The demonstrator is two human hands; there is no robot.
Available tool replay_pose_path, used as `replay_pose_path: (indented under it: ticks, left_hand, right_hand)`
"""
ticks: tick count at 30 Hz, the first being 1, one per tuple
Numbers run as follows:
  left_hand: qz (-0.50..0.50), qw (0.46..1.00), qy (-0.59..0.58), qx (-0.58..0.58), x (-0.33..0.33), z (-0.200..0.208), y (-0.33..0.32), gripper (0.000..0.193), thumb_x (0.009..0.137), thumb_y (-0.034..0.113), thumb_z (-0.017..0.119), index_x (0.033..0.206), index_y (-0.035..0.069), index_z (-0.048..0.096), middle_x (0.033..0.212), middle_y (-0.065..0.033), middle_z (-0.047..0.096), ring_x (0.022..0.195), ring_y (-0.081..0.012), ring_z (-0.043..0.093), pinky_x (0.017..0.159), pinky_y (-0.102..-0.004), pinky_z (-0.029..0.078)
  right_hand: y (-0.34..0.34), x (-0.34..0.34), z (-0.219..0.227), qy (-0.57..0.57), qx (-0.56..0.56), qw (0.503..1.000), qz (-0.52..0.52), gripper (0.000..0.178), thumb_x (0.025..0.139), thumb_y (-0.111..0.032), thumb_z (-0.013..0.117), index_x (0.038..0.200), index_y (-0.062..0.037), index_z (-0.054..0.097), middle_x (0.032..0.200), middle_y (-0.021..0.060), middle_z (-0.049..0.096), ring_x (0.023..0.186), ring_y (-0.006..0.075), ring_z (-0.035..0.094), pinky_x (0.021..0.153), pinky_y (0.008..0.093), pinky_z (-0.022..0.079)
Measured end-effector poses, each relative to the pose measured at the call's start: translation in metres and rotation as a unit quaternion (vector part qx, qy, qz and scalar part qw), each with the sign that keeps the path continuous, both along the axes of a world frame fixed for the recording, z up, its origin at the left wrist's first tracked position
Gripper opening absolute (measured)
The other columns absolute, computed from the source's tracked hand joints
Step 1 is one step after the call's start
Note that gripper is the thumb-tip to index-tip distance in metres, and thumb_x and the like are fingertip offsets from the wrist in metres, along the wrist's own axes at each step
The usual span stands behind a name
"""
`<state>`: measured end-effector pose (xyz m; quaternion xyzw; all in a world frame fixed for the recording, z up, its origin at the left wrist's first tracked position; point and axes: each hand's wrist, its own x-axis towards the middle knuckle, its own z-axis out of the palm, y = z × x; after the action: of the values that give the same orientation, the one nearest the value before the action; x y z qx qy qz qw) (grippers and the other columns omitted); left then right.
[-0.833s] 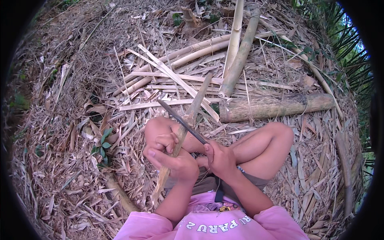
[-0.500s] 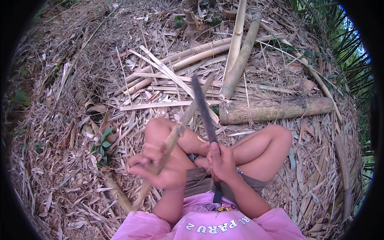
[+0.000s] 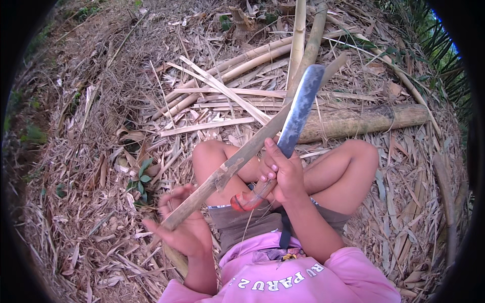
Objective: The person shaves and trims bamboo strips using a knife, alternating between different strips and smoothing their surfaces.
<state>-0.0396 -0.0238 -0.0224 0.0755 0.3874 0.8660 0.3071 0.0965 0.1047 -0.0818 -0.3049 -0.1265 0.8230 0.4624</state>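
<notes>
Broad knife (image 3: 301, 112) in right hand (image 3: 287, 174)

Soft, diffuse daylight inside a black fisheye rim
Pale sheen along the knife (image 3: 301, 108); left hand (image 3: 191, 233) slightly blurred; shadows faint; bright blue gaps among dark fronds (image 3: 444, 48); edges bending

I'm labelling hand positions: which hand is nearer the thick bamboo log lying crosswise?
Right. The right hand, gripping the knife, is just nearside of the log; the left hand is farther off, lower left, at the wooden strip's near end.
</notes>
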Motion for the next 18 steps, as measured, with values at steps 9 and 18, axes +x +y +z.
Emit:
replay_pose_path:
  ticks: [9,18]
  left_hand:
    - [-0.077,0.69,0.681,-0.232,0.005,0.0,-0.064,0.041,0.094,0.041,0.061,0.104,0.001,0.059,0.1,-0.0155,0.065,0.097,-0.032,0.062,0.082,-0.0429,0.05]
    - [-0.63,0.572,0.372,-0.37,-0.029,0.009,0.035,0.029,0.097,0.027,0.063,0.11,0.001,0.058,0.083,-0.006,0.064,0.07,-0.0154,0.062,0.065,-0.0306,0.051]
  right_hand:
    - [-0.007,0.033,-0.01,-0.163,0.114,0.979,-0.035,0.015,0.097,-0.016,0.065,0.099,-0.0046,0.056,0.055,-0.0031,0.041,0.044,0.008,0.041,0.043,0.0252,0.036]
    - [-0.028,0.035,-0.018,-0.195,0.142,0.97,-0.028,0.021,0.094,-0.015,0.069,0.097,-0.0003,0.054,0.059,-0.001,0.05,0.045,0.0073,0.045,0.042,0.0241,0.034]
